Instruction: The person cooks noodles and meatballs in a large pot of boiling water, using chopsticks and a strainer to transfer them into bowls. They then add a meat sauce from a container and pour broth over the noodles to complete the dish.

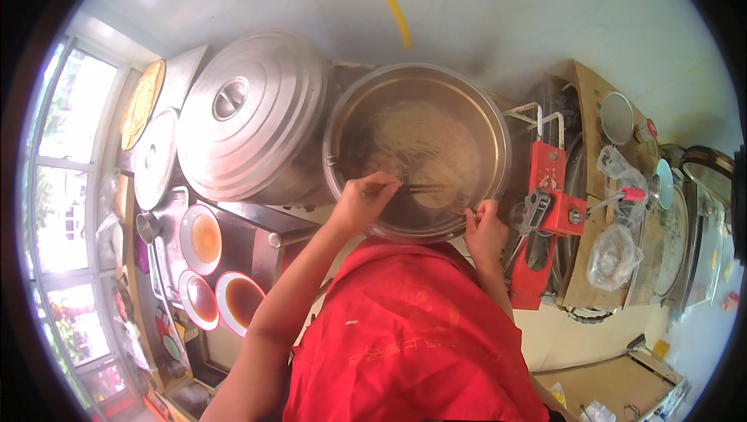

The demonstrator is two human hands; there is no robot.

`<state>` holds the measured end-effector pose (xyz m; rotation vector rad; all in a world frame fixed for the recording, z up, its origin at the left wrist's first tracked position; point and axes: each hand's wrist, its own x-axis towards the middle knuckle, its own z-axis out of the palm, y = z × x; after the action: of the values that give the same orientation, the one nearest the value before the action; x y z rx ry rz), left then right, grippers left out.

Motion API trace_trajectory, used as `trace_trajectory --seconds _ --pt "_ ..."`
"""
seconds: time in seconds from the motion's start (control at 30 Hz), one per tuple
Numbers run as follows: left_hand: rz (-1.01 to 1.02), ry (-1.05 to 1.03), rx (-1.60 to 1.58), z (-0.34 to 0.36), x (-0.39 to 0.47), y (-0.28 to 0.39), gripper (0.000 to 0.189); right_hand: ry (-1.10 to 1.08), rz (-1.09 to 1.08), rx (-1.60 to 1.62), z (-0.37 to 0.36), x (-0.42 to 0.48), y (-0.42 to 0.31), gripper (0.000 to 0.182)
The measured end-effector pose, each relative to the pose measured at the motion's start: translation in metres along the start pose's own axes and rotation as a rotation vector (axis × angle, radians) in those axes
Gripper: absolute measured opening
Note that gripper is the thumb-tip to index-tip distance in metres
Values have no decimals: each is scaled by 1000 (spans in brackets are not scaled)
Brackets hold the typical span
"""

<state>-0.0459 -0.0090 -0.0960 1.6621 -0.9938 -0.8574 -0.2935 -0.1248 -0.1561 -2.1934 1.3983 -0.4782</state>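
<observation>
A large round metal pot (pixel 503 148) of cloudy liquid with pale thin noodles (pixel 417 130) is in front of me. My left hand (pixel 370 200) reaches over the pot's near left part, closed on thin dark sticks, apparently chopsticks (pixel 429 188), that point right across the noodles. At the near right rim is my right hand (pixel 485 229), its thumb and fingers pinched together by something small; whether it grips this or the rim is unclear. Steam blurs the liquid. My red apron touches or lies close to the pot's near side.
Left stand a big pot with a domed metal lid (pixel 271 113), a smaller lid (pixel 156 159), and bowls of broth (pixel 201 238) beside a metal tray (pixel 175 197). To the right are a red metal device with a lever (pixel 540 270), cardboard (pixel 589 188), a strainer (pixel 617 118) and plastic bags (pixel 614 257).
</observation>
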Motion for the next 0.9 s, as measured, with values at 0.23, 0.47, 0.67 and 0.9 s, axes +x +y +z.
trace_trajectory --seconds 0.23,0.47,0.67,0.9 --pt "19 118 122 -19 -1 20 14 -31 28 -3 -1 0 -2 24" --pt "-74 116 5 8 1 -3 13 77 -100 -3 5 0 6 30" --pt "75 -60 72 22 -6 -14 14 20 -9 16 3 1 2 29" --pt "389 -266 515 28 -6 -17 8 12 -15 23 -3 0 -4 25"
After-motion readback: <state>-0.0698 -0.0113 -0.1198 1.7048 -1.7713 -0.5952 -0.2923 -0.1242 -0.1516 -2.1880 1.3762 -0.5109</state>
